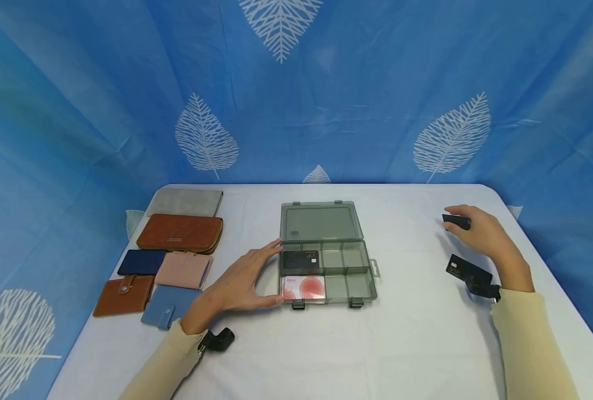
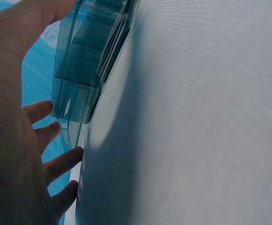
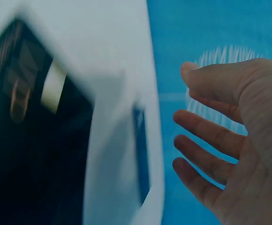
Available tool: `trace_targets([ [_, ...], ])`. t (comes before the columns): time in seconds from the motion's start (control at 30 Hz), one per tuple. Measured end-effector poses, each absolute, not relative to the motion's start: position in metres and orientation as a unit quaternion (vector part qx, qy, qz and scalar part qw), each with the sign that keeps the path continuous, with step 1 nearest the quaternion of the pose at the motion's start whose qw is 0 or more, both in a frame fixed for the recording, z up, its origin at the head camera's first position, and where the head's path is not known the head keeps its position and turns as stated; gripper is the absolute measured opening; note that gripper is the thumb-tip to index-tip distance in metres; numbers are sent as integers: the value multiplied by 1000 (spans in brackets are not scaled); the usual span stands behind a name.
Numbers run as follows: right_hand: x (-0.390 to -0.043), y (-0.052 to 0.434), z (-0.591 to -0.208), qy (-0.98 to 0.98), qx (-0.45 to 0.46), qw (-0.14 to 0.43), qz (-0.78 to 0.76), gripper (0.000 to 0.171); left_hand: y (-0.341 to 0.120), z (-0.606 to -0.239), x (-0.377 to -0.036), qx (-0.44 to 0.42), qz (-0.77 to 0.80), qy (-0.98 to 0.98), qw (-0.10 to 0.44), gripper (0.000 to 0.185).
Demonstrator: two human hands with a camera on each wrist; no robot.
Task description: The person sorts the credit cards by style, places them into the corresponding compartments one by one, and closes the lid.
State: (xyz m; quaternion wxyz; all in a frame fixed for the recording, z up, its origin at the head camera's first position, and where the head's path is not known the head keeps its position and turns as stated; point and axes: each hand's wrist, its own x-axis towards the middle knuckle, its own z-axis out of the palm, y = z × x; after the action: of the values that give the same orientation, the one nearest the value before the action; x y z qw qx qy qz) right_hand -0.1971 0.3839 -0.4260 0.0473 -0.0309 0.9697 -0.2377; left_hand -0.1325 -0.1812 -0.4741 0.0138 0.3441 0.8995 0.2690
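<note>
Likely light, stiff and slick, the farther black card (image 1: 456, 221) near the desk (image 1: 401, 344)'s right edge suited an edge pinch, the right hand (image 1: 481, 233) parted-fingered there, the left hand (image 1: 244, 280) spread at the case (image 1: 321, 221).

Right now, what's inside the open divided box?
At its left, a black VIP card sits behind a pink card; from above, what lies beneath them is covered.

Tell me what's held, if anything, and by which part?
Nothing seems held: the left hand spans the left of the case, fingers spread; the right hand hovers over a dark item.
</note>
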Motion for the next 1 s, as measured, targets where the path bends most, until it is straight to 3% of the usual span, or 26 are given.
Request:
trace_targets([
  [0.33,-194,433,-447,968,3,102,-228,77,-181,-475,-133,343,271,899,14,107],
  [0.6,-192,439,-449,973,-24,82,-215,67,-181,-476,-133,340,273,900,15,107],
  [1.0,-189,439,-442,969,9,85,-230,68,-182,-474,-133,341,277,898,20,106],
])
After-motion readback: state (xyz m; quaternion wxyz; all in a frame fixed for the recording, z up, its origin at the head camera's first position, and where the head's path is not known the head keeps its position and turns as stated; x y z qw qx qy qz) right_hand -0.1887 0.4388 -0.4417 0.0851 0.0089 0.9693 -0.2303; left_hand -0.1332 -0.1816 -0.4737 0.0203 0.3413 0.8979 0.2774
